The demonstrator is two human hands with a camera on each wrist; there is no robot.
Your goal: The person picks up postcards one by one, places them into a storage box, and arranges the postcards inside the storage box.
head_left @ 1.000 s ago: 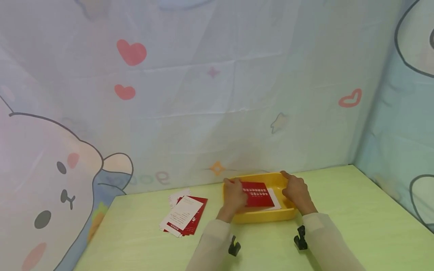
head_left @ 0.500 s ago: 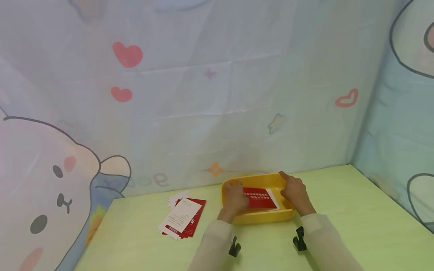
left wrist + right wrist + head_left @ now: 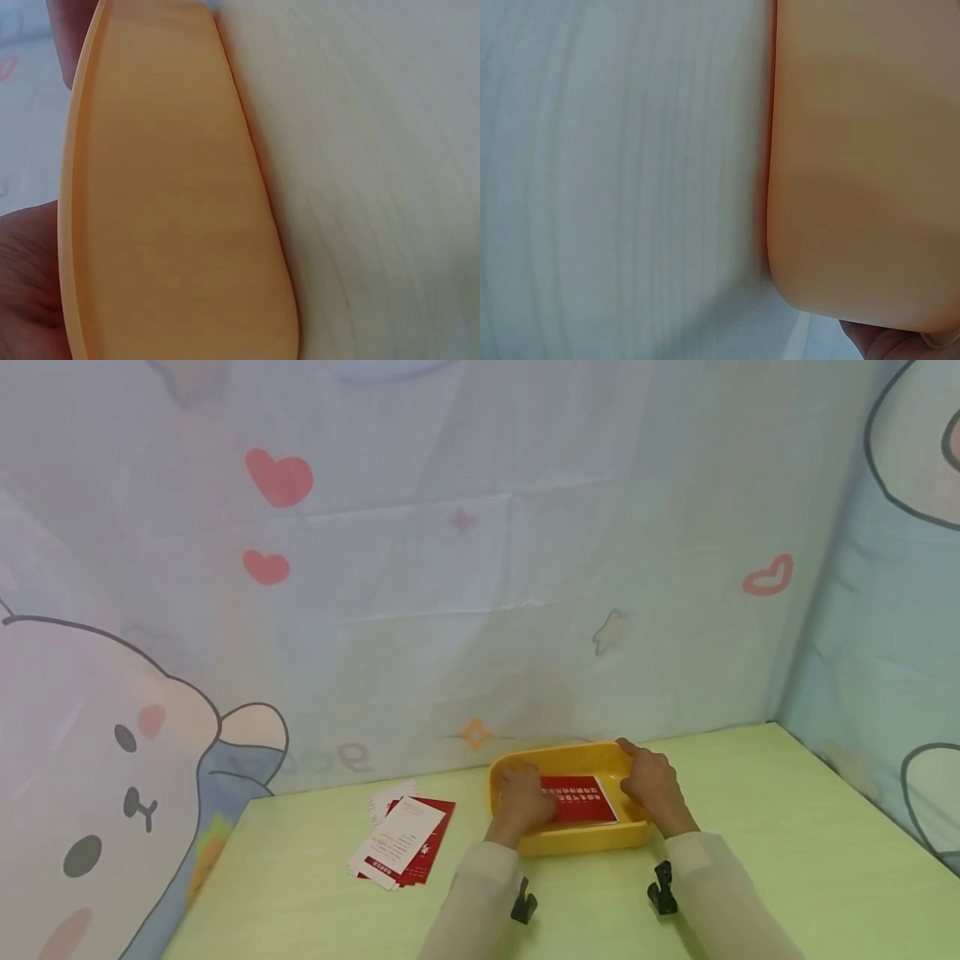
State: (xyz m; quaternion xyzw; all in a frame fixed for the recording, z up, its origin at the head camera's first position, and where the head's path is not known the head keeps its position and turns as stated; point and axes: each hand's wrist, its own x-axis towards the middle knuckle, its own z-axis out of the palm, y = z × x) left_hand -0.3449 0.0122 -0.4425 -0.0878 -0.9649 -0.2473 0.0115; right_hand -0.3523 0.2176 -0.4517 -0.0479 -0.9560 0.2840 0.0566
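Note:
A yellow plastic tray [image 3: 585, 838] stands near the back of the table, with a red card [image 3: 581, 800] bearing white print flat inside. A pale edge shows under the card's right side. My left hand [image 3: 522, 797] reaches over the near wall into the tray's left part and holds the card's left end, though the fingertips are partly hidden. My right hand [image 3: 657, 785] grips the tray's right rim at the far corner. In the left wrist view the tray's outer wall [image 3: 180, 180] hides most of the hand. Fingers [image 3: 881, 341] show beneath the tray in the right wrist view.
Left of the tray, several red and white printed cards [image 3: 405, 835] lie in a loose overlapping pile on the pale green table [image 3: 300, 877]. A printed cloth backdrop [image 3: 420, 652] rises behind the table's back edge. Black clips [image 3: 662, 889] sit at both sleeves.
The red card, tilted up a second ago, now lies lower and flatter, covering more of the white one beneath. My left hand has sunk deeper into the tray; the right keeps its place.

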